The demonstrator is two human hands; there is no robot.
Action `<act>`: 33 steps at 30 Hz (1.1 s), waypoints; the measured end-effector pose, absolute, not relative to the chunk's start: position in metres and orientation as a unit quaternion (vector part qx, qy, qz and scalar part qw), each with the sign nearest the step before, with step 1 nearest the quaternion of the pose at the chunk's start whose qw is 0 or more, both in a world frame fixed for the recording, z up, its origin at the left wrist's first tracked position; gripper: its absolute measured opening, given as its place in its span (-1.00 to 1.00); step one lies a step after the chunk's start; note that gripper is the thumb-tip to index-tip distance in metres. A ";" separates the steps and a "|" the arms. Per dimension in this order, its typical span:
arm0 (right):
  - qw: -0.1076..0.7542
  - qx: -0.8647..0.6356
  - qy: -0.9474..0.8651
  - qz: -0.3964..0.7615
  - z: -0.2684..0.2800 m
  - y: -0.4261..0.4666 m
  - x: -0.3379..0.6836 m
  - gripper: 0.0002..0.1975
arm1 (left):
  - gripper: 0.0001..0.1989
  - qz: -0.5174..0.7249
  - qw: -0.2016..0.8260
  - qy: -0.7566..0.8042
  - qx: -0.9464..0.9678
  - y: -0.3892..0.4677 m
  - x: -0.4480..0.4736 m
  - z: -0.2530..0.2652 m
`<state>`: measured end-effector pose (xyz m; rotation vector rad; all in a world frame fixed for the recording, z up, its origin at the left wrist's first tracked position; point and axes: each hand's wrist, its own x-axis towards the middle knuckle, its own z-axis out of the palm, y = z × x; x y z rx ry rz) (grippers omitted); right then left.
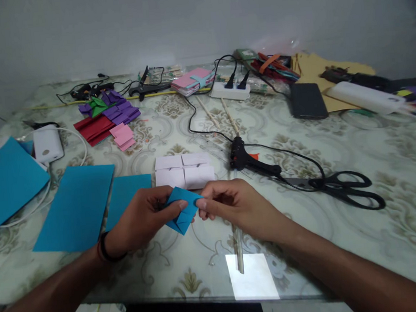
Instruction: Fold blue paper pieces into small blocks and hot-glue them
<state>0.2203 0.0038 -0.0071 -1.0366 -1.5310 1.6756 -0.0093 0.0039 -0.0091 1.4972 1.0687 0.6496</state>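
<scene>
A small folded piece of blue paper point(183, 207) is held between both hands above the near middle of the table. My left hand point(149, 210) grips its left side, thumb lying across the front. At its right corner my right hand point(230, 200) pinches the edge between thumb and fingers. Crease lines and a folded flap show on the lower part of the paper. Just behind the hands lie creased white paper pieces point(183, 170). To the left rest a blue sheet point(76, 206) and a smaller blue sheet point(129, 197), partly covered by my left hand.
A black glue gun point(254, 159) with its cord lies right of centre, beside black-handled scissors point(345, 187). Folded purple paper point(122, 112) and red paper point(94, 129) sit at back left. A white power strip point(230, 91) and a black box point(308, 101) stand farther back.
</scene>
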 end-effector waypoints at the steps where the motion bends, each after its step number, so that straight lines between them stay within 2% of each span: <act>1: 0.319 -0.397 -0.577 0.638 -0.008 0.004 0.220 -0.65 | -0.63 0.273 0.560 0.454 0.637 0.004 -0.009 -0.009; 9: 0.322 -0.410 -0.612 0.594 -0.013 0.003 0.222 -0.63 | -0.65 0.226 0.557 0.461 0.652 0.004 -0.009 -0.011; 17: 0.338 -0.390 -0.607 0.604 -0.013 0.001 0.218 -0.64 | -0.71 0.217 0.583 0.444 0.645 0.005 -0.010 -0.008; 27: 0.285 -0.414 -0.648 0.572 -0.014 0.001 0.218 -0.64 | -0.78 0.255 0.601 0.438 0.618 0.004 -0.007 -0.009; 33: 0.260 -0.428 -0.681 0.534 -0.015 0.002 0.218 -0.68 | -0.73 0.250 0.575 0.444 0.640 0.004 -0.009 -0.013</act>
